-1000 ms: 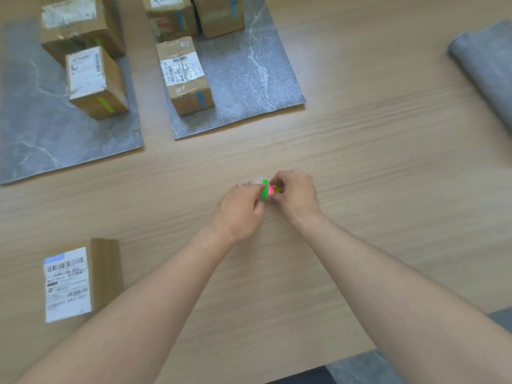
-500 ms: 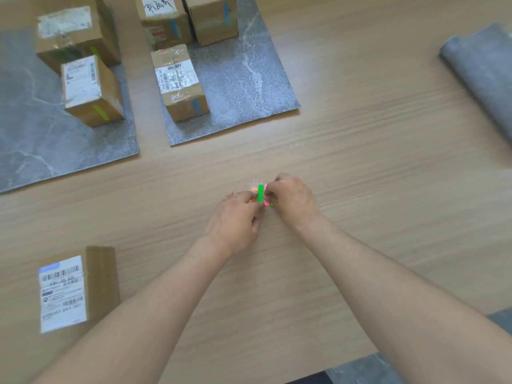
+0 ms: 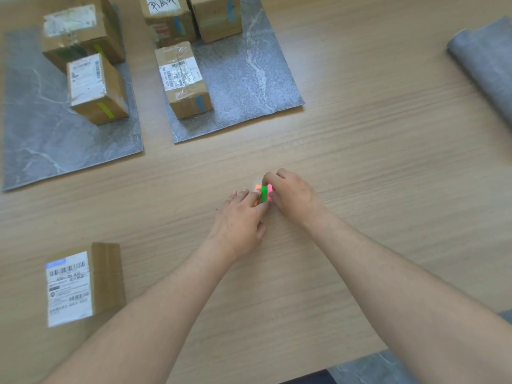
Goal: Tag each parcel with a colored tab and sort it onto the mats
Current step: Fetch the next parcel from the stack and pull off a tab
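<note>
Just the head cam here, looking down at the worktop [image 3: 360, 162].

Both hands meet in the middle over a little tab pad [image 3: 269, 189] with orange, green and pink strips. The right hand [image 3: 291, 198] has its fingers curled over the far end of the pad and is pinching it, I'd guess to keep it from sliding. The left hand [image 3: 241, 217] comes in from the near side, and its fingertips look pinched on the green tab [image 3: 264, 194], which stands up off the pad like it's being peeled. The exact contact is tiny and a bit blurry, so take that loosely.

The parcel this is probably for is the untagged parcel [image 3: 83, 284], sitting label-up near the front left of the worktop, well apart from the hands and off any mat.

The sorting logic is easy to read. The left mat [image 3: 69, 151] carries two green-tabbed parcels [image 3: 97, 87], and the middle mat [image 3: 249, 87] carries three blue-tabbed parcels [image 3: 184, 79]. So colour decides the mat, and a green tab would send the last box to the left one. There's a third grey mat [image 3: 487, 59] off at the right edge with nothing visible on it.

From what's showing, it looks close to done, with one box left to tag and place.
</note>
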The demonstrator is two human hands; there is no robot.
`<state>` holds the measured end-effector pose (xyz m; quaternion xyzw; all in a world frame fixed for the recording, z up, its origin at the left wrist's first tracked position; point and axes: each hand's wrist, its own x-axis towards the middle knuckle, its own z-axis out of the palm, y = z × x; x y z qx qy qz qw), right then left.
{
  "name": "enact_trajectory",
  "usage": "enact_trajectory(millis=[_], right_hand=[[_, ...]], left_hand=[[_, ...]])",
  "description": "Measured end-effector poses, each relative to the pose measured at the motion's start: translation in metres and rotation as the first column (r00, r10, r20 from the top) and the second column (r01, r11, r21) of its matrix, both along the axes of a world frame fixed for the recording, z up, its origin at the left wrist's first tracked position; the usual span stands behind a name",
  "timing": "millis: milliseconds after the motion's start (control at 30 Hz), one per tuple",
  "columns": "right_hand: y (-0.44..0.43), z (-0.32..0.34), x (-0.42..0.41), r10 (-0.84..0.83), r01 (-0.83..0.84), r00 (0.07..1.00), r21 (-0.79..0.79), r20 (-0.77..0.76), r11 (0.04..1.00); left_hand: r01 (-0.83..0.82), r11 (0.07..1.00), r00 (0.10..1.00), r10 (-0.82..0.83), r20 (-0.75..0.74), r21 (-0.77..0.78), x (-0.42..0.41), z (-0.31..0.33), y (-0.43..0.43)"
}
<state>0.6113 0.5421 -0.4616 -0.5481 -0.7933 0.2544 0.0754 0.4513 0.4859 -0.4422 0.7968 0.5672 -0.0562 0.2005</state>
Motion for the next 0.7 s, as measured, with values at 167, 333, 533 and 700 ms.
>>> enact_trajectory(millis=[167, 333, 533, 700], right_hand=[[-0.001, 0.002, 0.004, 0.049, -0.048, 0.997, 0.026, -0.054, 0.999], [0.009, 0.003, 0.002, 0.054, -0.055, 0.996, -0.02, -0.074, 0.998], [0.016, 0.003, 0.002, -0.009, 0.005, 0.998, -0.056, -0.055, 0.998], [0.023, -0.006, 0.0, -0.224, 0.218, 0.968, -0.07, -0.111, 0.974]], left_hand=[[-0.015, 1.0, 1.0, 0.015, 0.007, -0.008, 0.003, 0.002, 0.001], [0.011, 1.0, 1.0, -0.011, -0.014, -0.008, 0.004, 0.003, 0.003], [0.016, 1.0, 0.999, -0.016, -0.045, -0.003, 0.006, 0.0, 0.002], [-0.005, 1.0, 0.999, 0.006, -0.037, 0.011, 0.008, -0.002, 0.002]])
